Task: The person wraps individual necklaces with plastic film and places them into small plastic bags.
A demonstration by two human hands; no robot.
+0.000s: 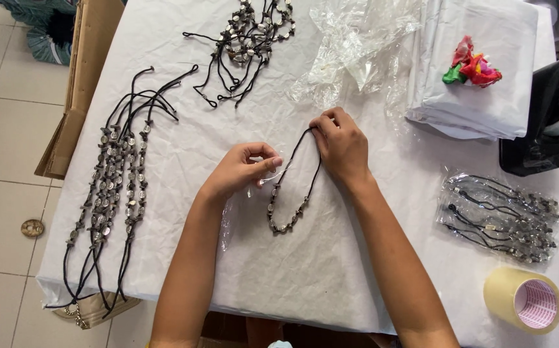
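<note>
A beaded black-cord necklace [290,206] lay in a loop on the white-covered table [305,283], between the person's 2 hands; its beaded curve sagged toward the person, below both hands, and its 2 cord ends ran up and away to the right hand. The right hand [340,145] sat at the far end of the necklace, fingers curled down and closed on the top of the cord, knuckles up; the cord came out from under the fingertips on the hand's left side. The left hand [242,169] rested just left of the necklace, thumb and forefinger pinched narrow on a thin pale strip that ran to the cord's left strand; whether it was a tag or a bit of clear film could not be told.

Well left of the necklace, a row of like necklaces [115,187] lay stretched out lengthwise; beyond it, at the table's far edge, lay a tangled heap of necklaces [246,38]. Crumpled clear plastic [350,51] lay just beyond the right hand. To the right of the necklace lay a clear bag of necklaces [498,216], with a roll of tape [525,299] nearer the person, and a stack of white sheets [479,90] farther off.
</note>
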